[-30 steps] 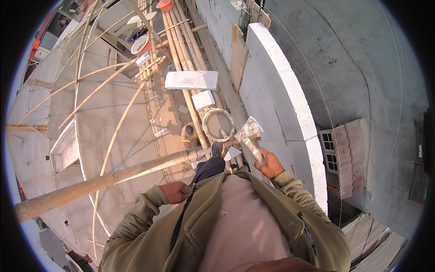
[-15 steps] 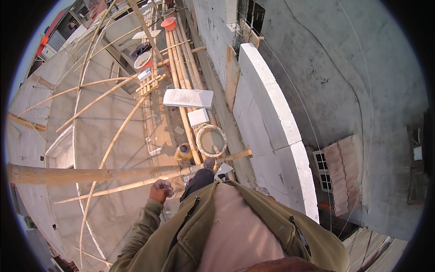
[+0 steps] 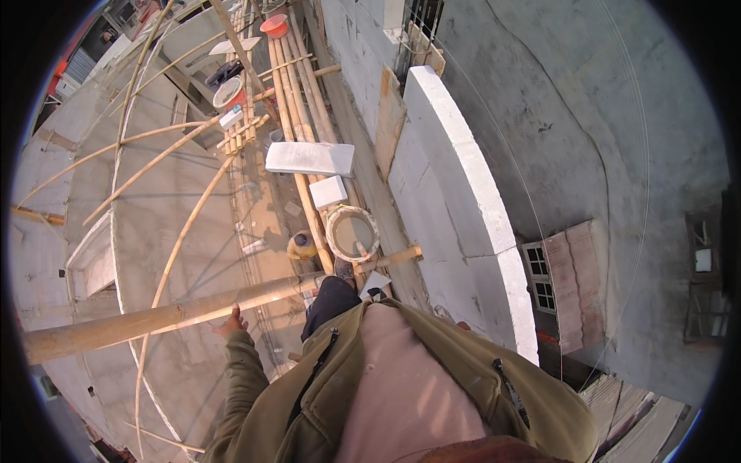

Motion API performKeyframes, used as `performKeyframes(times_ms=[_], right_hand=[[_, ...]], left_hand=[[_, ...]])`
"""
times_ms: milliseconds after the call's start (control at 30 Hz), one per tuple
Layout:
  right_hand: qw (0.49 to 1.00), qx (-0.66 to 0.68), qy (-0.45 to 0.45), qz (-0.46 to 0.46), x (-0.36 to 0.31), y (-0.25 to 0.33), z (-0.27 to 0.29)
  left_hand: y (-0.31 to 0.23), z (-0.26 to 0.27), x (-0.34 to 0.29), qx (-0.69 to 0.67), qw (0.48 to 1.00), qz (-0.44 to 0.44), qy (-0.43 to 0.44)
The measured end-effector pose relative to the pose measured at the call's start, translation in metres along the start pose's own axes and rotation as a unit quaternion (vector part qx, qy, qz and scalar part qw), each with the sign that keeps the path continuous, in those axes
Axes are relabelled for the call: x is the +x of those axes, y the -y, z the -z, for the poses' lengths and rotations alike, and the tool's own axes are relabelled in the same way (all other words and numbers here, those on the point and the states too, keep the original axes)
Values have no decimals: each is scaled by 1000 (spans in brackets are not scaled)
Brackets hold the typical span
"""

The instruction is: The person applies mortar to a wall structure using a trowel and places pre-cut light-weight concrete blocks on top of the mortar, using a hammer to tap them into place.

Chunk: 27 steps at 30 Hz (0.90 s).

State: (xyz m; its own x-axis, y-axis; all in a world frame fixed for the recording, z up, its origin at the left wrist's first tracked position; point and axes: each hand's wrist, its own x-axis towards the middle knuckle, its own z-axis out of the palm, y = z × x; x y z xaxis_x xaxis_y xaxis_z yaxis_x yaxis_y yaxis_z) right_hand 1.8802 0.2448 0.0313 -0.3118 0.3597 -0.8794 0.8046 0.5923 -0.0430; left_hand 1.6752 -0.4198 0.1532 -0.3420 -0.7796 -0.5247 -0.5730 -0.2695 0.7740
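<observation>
My left hand (image 3: pixel 231 323) is raised just under a thick bamboo pole (image 3: pixel 174 315) on the left. Its fingers are stretched out and apart, and the fingertips reach the pole's lower edge or come close to it; I cannot tell whether they touch. Nothing is held in that hand. My right hand does not show; the open olive jacket covers that side. Ahead of my dark shoe, a round bucket (image 3: pixel 353 234) with a pale crusted rim holds grey mix and a tool handle. Beyond it lie a small white block (image 3: pixel 328 191) and a long white block (image 3: pixel 310 159) on bamboo poles.
A pale block wall (image 3: pixel 471 177) curves along my right. Thin bamboo poles (image 3: pixel 189 220) cross on the left above a drop. Below, a person in yellow (image 3: pixel 302 245) stands near the scaffold. A red basin (image 3: pixel 275 26) and a white-rimmed bucket (image 3: pixel 228 94) sit farther along.
My left hand has moved left and its curled fingers have opened toward the thick pole. The view has shifted slightly, and the pole now slants lower at its left end.
</observation>
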Motion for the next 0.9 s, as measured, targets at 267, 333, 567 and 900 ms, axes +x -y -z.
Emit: performKeyframes(times_ms=[267,333,567,900], right_hand=[[992,-120,3,43,2,81,51],[977,-183,19,111,-24,133,80],[998,51,45,0,-12,202,109],[994,59,89,-24,-4,289,126]], left_hand=[[2,-30,47,-54,998,20,-27],[3,-9,63,-54,997,43,-28],[-44,-20,53,-102,989,94,-49],[-49,1,60,-8,987,146,-64]])
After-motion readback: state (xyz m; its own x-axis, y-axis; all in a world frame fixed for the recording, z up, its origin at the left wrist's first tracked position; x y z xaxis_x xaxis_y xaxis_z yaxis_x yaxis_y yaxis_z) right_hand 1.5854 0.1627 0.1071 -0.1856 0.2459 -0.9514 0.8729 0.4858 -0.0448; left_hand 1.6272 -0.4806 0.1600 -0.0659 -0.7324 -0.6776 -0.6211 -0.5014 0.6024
